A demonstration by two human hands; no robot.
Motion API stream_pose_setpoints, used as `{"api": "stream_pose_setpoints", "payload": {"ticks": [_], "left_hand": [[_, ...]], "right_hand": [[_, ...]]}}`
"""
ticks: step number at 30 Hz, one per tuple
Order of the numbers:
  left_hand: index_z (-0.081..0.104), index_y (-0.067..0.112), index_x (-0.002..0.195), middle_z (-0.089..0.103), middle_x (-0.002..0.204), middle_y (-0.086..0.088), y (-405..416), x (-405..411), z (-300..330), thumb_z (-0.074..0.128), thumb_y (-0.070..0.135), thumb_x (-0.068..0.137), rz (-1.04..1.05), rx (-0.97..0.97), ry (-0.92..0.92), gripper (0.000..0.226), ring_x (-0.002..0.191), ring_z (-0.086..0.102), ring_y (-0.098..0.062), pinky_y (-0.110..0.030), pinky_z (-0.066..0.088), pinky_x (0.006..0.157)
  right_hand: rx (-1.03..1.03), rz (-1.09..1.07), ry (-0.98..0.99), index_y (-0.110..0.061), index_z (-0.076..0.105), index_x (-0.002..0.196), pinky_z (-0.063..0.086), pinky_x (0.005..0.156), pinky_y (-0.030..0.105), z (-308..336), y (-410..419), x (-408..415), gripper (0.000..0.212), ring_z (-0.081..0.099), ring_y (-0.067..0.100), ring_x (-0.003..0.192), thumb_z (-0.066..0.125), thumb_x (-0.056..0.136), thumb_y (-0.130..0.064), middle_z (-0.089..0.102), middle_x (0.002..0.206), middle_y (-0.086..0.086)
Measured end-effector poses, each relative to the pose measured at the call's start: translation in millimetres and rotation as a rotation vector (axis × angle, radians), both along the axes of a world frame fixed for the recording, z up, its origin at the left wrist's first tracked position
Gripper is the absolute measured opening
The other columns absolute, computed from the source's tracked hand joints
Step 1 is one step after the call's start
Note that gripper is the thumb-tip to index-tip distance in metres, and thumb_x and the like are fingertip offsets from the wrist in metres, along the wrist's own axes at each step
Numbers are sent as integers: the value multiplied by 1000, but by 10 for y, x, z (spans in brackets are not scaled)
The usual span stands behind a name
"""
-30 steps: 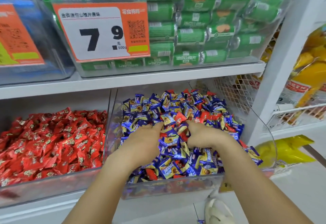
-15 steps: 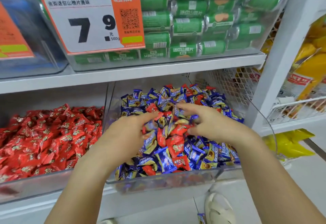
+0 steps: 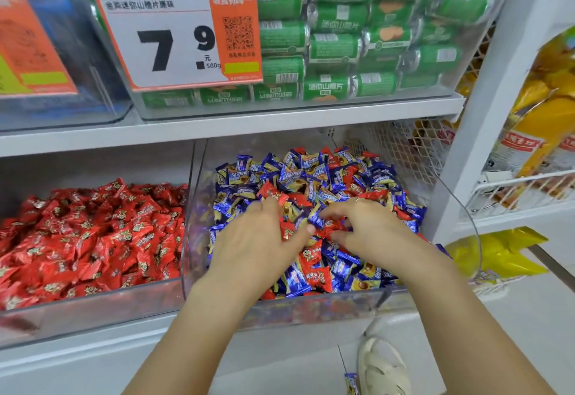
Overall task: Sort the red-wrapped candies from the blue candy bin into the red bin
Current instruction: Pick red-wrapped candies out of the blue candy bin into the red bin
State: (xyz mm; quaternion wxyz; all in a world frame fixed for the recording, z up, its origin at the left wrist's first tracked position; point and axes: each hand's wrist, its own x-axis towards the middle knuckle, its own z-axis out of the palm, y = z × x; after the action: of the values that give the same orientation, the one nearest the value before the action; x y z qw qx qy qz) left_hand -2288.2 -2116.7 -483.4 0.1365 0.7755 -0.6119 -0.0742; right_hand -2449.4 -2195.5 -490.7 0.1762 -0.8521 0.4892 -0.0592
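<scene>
The clear blue candy bin (image 3: 311, 312) at centre holds blue-wrapped candies (image 3: 298, 174) mixed with red-wrapped candies (image 3: 311, 256). To its left stands the red bin (image 3: 93, 310), full of red candies (image 3: 93, 233). My left hand (image 3: 255, 239) lies palm down on the mixed pile, with its fingers straight and its thumb pointing right. My right hand (image 3: 370, 230) rests on the pile close beside it. Its fingers curl down and, with the thumb, pinch a red-wrapped candy (image 3: 329, 229). My palms hide the candies beneath them.
The shelf above carries a clear bin of green packs (image 3: 342, 46) with an orange 7.9 price tag (image 3: 174, 37). A white shelf post (image 3: 485, 114) and yellow bags (image 3: 497, 251) stand on the right. A shoe (image 3: 382, 366) and a dropped blue candy (image 3: 351, 383) are on the floor.
Both hands have moved from the front of the mixed pile towards its middle and closer together. The right hand's fingers have curled in onto red wrappers, and red candies now show at the front.
</scene>
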Motion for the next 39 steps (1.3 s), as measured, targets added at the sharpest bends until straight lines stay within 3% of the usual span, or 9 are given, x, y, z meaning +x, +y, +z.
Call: {"api": "stream_pose_setpoints", "payload": {"ticks": [5, 12, 17, 21, 24, 28, 33, 35, 39], "left_hand": [[49, 17, 108, 55, 102, -3, -57, -2, -68, 50, 43, 93, -54, -28, 64, 30, 89, 56, -24, -32, 39, 67], [53, 25, 104, 47, 77, 13, 6, 65, 125, 47, 21, 95, -151, -242, 272, 12, 64, 45, -3, -20, 32, 58], [60, 34, 118, 62, 110, 9, 86, -65, 131, 61, 46, 86, -351, 68, 122, 34, 101, 54, -9, -25, 43, 85], [52, 32, 127, 57, 118, 8, 94, -83, 82, 61, 64, 76, -325, 156, -161, 61, 112, 53, -18, -30, 43, 79], [46, 39, 131, 50, 116, 8, 89, -94, 95, 61, 64, 76, -351, 180, -163, 63, 109, 52, -16, -29, 37, 74], [54, 32, 116, 46, 107, 7, 59, -76, 110, 66, 54, 76, -371, 254, -76, 47, 94, 50, -15, -27, 36, 71], [54, 23, 91, 44, 89, 9, 21, 44, 135, 64, 49, 81, -317, 190, -17, 29, 77, 44, -11, -28, 36, 64], [56, 20, 90, 47, 73, 8, 24, 96, 151, 63, 45, 81, -285, 151, -20, 27, 64, 42, -7, -27, 33, 55], [47, 24, 84, 49, 64, 5, 32, 146, 164, 58, 37, 82, -186, 83, -5, 17, 59, 44, -10, -28, 33, 52]], "right_hand": [[127, 29, 67, -41, 23, 148, 40, 62, 28, 7, 15, 22, 70, 48, 10, 71, 61, 90, -29, 47, 124, 4], [-14, -16, 121, -29, 43, 123, 44, 59, 34, -64, -9, 71, 45, 49, 18, 71, 66, 86, -17, 49, 70, -3], [-15, -50, 10, -25, 52, 85, 46, 66, 30, -120, -50, 20, 17, 56, 19, 81, 66, 83, -16, 56, 79, -5], [48, -111, -41, -26, 55, 81, 38, 60, 23, -38, -81, -89, 16, 52, 13, 80, 67, 84, -16, 52, 76, -14], [77, -164, -62, -27, 59, 96, 37, 54, 20, 39, -111, -199, 20, 55, 16, 80, 66, 83, -13, 61, 86, -6], [77, -174, 8, -21, 57, 130, 38, 75, 21, 82, -106, -308, 44, 58, 19, 102, 62, 87, -16, 64, 116, 4], [2, -205, -70, -24, 63, 88, 34, 56, 14, -2, -142, -345, 4, 51, 6, 69, 65, 85, -24, 51, 81, -10], [-41, -215, -138, -26, 57, 73, 31, 52, 12, -50, -172, -339, 16, 50, 0, 62, 67, 86, -23, 51, 77, -11], [-36, -205, -140, -19, 60, 94, 38, 63, 24, -102, -199, -305, 16, 59, 15, 81, 53, 91, -6, 64, 93, -1]]}}
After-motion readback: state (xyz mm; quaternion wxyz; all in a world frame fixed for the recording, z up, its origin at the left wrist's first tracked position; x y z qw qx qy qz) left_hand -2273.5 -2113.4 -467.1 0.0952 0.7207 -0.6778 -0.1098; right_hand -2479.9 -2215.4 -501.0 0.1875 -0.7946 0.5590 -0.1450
